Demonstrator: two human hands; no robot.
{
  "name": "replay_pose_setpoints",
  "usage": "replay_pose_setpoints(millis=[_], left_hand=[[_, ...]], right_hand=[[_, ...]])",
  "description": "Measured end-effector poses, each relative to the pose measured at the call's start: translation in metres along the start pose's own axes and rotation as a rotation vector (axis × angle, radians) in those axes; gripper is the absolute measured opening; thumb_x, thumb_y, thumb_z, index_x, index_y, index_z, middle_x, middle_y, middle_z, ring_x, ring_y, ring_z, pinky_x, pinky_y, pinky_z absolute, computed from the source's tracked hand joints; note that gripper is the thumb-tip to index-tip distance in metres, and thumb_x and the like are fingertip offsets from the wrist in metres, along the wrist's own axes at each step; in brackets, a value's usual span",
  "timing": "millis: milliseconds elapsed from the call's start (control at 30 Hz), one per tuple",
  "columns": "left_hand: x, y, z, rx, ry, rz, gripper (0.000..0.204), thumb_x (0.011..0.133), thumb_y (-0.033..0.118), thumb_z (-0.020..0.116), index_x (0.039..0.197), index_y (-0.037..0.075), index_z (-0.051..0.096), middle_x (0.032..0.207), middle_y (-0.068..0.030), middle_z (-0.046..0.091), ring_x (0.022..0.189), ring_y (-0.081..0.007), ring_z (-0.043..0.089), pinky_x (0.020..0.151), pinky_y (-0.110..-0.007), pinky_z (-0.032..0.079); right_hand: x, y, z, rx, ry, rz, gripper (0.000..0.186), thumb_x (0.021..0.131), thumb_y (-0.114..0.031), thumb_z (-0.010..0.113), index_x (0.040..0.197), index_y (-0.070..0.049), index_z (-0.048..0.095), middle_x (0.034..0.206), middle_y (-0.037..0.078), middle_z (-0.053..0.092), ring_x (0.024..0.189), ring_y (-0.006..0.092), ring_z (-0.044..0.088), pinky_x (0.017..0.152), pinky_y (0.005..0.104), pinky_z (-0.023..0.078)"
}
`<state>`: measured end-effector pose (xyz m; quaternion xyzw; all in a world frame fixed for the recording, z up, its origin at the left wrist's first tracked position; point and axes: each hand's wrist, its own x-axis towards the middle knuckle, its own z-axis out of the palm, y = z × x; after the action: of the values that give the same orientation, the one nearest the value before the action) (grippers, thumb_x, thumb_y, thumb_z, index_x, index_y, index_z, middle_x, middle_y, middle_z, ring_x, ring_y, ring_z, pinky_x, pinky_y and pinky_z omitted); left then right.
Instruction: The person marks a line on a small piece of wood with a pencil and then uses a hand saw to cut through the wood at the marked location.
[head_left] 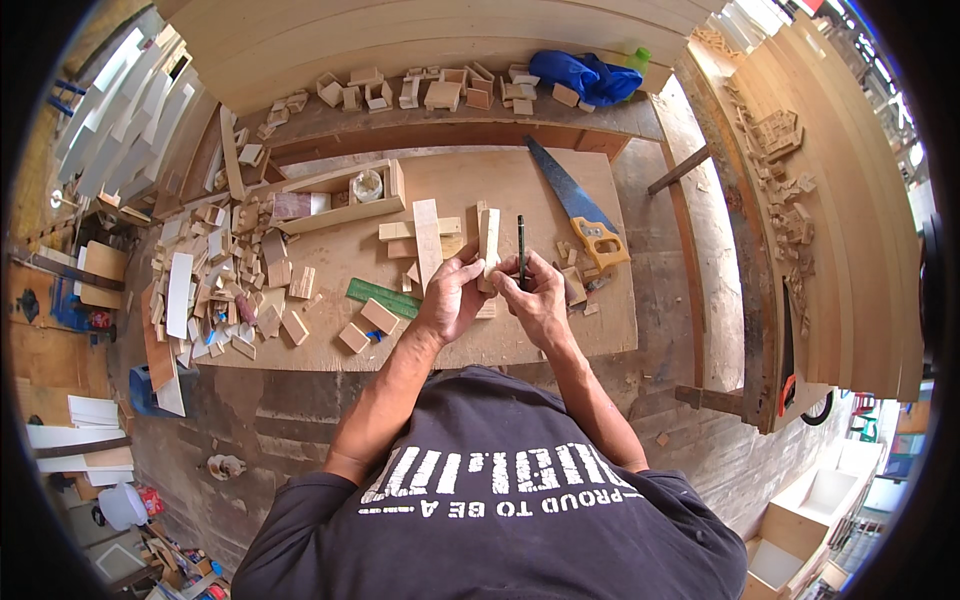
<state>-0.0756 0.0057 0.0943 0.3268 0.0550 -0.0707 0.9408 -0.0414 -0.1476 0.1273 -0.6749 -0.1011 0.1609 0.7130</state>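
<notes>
My left hand (453, 298) grips a small pale strip of wood (489, 240), which stands up from the fingers over the bench. Close beside it, my right hand (537, 300) has a dark pencil (521, 245) pinched upright, and its fingertips come near the strip's lower end. Left of the strip, a longer flat wood piece (427, 235) lies across several other sticks. A green ruler (368, 293) lies left of my left wrist, with small wood blocks (379, 316) next to it. To the right rests a handsaw (577, 200) with a yellow-brown handle.
The plywood bench top (480, 165) carries a wooden box (340, 222) with a jar in it and a heap of offcuts (215, 250) on the left. Behind is a shelf (430, 122) with block scraps and a blue cloth (585, 78). Stacked boards (840, 220) stand at right.
</notes>
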Motion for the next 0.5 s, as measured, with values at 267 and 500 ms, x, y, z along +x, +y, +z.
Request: replay_pose_setpoints(millis=[267, 500], left_hand=[[-0.003, 0.002, 0.004, 0.000, -0.015, 0.033, 0.049, 0.099, 0.016, 0.054, 0.145, 0.003, 0.041, 0.107, -0.0044, 0.061, 0.101, -0.0172, 0.062, 0.097, -0.036, 0.048], [-0.006, 0.005, 0.012, 0.001, -0.008, 0.032, 0.049, 0.099, 0.016, 0.054, 0.144, 0.002, 0.041, 0.108, -0.0046, 0.061, 0.105, -0.0196, 0.061, 0.097, -0.037, 0.049]], right_hand=[[-0.003, -0.004, 0.004, 0.051, 0.013, -0.006, 0.012, 0.088, -0.010, 0.073, 0.090, -0.005, 0.061, 0.067, -0.005, 0.057, 0.053, 0.0004, 0.044, 0.046, 0.0185, 0.032], [-0.005, -0.002, 0.005, 0.105, 0.025, 0.014, 0.013, 0.090, -0.011, 0.072, 0.090, -0.005, 0.060, 0.066, -0.005, 0.056, 0.051, 0.0002, 0.042, 0.045, 0.0183, 0.030]])
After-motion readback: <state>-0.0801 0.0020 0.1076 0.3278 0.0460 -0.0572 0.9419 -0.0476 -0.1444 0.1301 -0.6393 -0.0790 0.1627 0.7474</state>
